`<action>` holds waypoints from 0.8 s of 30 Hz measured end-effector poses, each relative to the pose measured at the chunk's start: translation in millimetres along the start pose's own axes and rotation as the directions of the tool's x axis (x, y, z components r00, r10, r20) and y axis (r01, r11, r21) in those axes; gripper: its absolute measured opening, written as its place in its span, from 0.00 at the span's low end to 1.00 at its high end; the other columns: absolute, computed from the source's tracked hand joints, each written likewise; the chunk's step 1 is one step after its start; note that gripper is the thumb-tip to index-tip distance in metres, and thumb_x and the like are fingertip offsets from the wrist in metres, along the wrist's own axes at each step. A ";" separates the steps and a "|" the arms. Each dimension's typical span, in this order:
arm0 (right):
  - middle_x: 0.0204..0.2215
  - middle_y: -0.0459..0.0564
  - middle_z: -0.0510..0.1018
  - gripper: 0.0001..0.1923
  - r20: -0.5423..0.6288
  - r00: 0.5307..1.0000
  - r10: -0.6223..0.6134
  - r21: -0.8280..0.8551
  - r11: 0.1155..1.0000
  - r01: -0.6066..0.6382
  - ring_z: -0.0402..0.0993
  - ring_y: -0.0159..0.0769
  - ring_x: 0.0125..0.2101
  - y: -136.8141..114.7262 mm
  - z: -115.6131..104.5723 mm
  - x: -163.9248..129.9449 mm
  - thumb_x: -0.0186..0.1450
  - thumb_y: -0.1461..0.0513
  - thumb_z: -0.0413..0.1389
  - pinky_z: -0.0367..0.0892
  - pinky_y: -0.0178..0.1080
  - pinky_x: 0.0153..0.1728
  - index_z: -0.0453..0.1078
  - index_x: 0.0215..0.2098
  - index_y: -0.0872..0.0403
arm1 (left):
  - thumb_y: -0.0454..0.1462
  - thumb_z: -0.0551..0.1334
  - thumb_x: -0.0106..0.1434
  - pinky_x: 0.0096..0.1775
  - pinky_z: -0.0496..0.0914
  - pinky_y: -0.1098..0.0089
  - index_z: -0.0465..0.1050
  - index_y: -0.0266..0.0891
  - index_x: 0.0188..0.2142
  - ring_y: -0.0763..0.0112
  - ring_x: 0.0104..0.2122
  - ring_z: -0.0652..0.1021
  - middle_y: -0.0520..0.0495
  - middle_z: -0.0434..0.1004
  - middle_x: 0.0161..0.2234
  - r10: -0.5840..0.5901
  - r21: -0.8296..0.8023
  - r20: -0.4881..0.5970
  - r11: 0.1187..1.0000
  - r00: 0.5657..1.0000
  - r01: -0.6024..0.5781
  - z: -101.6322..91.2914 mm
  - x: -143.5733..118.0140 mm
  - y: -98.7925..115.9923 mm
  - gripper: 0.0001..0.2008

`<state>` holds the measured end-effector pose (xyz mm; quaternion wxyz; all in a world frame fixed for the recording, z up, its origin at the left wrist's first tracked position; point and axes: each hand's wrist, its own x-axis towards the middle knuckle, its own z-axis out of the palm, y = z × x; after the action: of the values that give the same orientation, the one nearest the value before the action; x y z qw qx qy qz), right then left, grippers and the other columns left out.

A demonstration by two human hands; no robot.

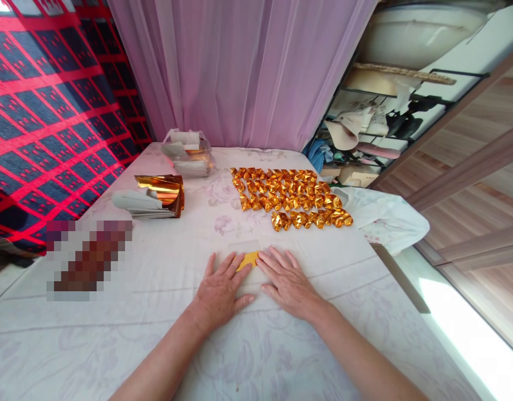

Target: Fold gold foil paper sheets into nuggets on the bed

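Observation:
Both my hands lie flat on the tablecloth, fingers stretched out, pressing on a small yellow-gold strip of folded paper (249, 259). My left hand (220, 287) covers the strip's left end, and my right hand (287, 281) touches its right end. Just beyond the strip lies a pale, flat piece of paper (244, 245). Farther off to the right, several folded gold foil pieces (281, 189) sit in rows. On the left stands a stack of gold foil sheets (164, 195), curled open with their grey-white backs showing.
A clear plastic bag of paper sheets (188, 153) rests at the table's back left. Something blurred out (91, 256) lies near the left edge. A purple curtain (239, 72) hangs behind the table (156, 334). A crowded shelf rack (373, 122) and a white cloth bundle (390, 220) stand at the right.

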<state>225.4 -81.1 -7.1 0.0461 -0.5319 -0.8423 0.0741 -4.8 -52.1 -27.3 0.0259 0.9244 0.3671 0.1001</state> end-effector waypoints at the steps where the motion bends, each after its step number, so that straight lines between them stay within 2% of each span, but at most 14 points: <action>1: 0.67 0.50 0.58 0.28 -0.005 1.000 0.004 0.001 1.000 -0.004 0.45 0.47 0.69 -1.1 -1.3 -0.3 0.72 0.53 0.48 0.45 0.61 0.65 0.56 0.67 0.51 | 0.57 0.52 0.68 0.65 0.37 0.42 0.59 0.43 0.65 0.52 0.65 0.62 0.41 0.58 0.67 -0.002 -0.001 0.002 1.000 1.000 0.002 0.1 0.0 0.1 0.33; 5: 0.67 0.52 0.58 0.28 -0.030 0.999 0.026 -0.016 1.000 -0.027 0.46 0.48 0.68 -6.7 -4.7 -2.9 0.71 0.54 0.49 0.45 0.62 0.65 0.57 0.67 0.53 | 0.57 0.52 0.68 0.65 0.38 0.42 0.58 0.45 0.66 0.52 0.65 0.60 0.42 0.57 0.67 -0.013 -0.010 0.021 1.000 1.000 0.013 1.0 0.0 0.3 0.33; 9: 0.67 0.50 0.59 0.28 -0.010 1.000 -0.009 -0.002 1.000 0.009 0.44 0.47 0.69 -8.4 -3.1 -5.6 0.72 0.53 0.49 0.44 0.62 0.65 0.57 0.67 0.51 | 0.58 0.51 0.68 0.64 0.38 0.41 0.57 0.45 0.66 0.51 0.66 0.59 0.42 0.56 0.68 -0.024 -0.025 0.047 0.999 0.999 0.025 0.6 0.7 0.4 0.34; 12: 0.66 0.49 0.60 0.27 -0.010 1.000 0.009 0.009 1.000 -0.009 0.44 0.47 0.69 -6.0 -1.3 -6.3 0.72 0.52 0.48 0.44 0.62 0.65 0.57 0.67 0.49 | 0.58 0.51 0.68 0.64 0.37 0.40 0.57 0.46 0.66 0.51 0.66 0.59 0.42 0.56 0.68 -0.027 -0.039 0.065 0.999 0.998 0.029 -1.7 0.8 -0.1 0.34; 18: 0.66 0.49 0.61 0.25 0.007 0.999 0.044 0.026 0.999 -0.044 0.46 0.46 0.68 -2.4 -1.9 -6.0 0.73 0.53 0.47 0.44 0.61 0.65 0.59 0.66 0.49 | 0.58 0.50 0.68 0.65 0.37 0.43 0.57 0.47 0.66 0.54 0.66 0.59 0.43 0.56 0.68 -0.011 -0.082 0.103 0.996 0.995 0.019 -8.2 -5.8 -10.1 0.32; 24: 0.64 0.51 0.66 0.22 -0.052 0.998 0.042 0.003 0.999 -0.042 0.50 0.48 0.67 -5.6 -9.8 -0.4 0.71 0.55 0.50 0.47 0.61 0.64 0.65 0.61 0.50 | 0.53 0.54 0.69 0.64 0.46 0.43 0.61 0.47 0.65 0.53 0.65 0.60 0.43 0.59 0.67 -0.023 -0.098 0.088 0.995 0.996 0.031 -9.3 -12.0 -19.7 0.29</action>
<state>222.1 -83.1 3.5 0.0671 -0.5511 -0.8294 0.0619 -28.5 -46.2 -22.5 0.0889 0.9204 0.3726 0.0778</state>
